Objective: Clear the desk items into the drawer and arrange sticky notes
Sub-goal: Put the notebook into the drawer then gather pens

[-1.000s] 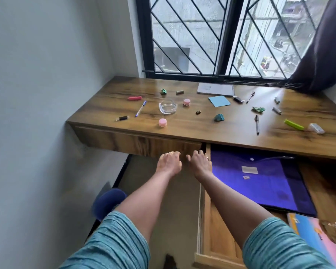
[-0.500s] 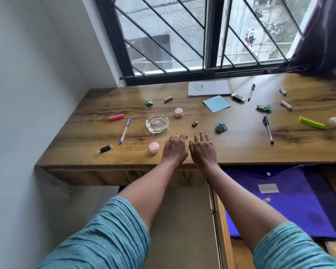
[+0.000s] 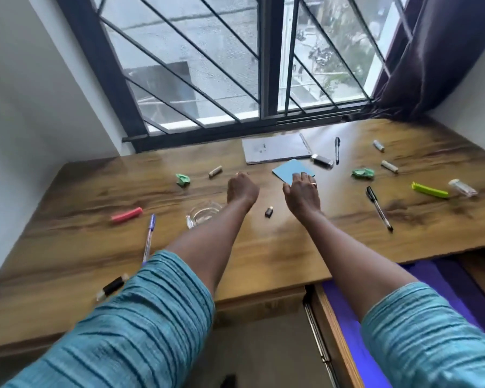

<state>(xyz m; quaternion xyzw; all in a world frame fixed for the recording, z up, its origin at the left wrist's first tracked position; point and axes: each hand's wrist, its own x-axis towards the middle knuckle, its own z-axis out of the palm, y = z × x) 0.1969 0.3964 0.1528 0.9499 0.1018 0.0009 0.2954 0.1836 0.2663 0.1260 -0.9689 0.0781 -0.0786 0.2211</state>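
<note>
Both hands have reached further across the wooden desk (image 3: 263, 256) — right hand (image 3: 303, 193) open-fingered over the blue sticky-note pad (image 3: 287, 170), left hand's (image 3: 241, 190) grip unclear — collecting begins.

On the desk (image 3: 263, 256): three pens, blue (image 3: 149, 238) at 9 o'clock, black (image 3: 379, 208) at 3, another black (image 3: 337, 149) at 1; two crumpled green papers (image 3: 183, 180) (image 3: 363, 173); three small pale cylinders (image 3: 215, 171) (image 3: 389, 166) (image 3: 378, 145). One notebook (image 3: 276, 148); one blue sticky-note pad (image 3: 287, 170); one glass dish (image 3: 203, 217).

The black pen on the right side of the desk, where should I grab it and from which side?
Take the black pen around the middle of its barrel, from above. It lies flat on the desk with clear space on both sides, so thumb and finger can pinch across it.
</note>
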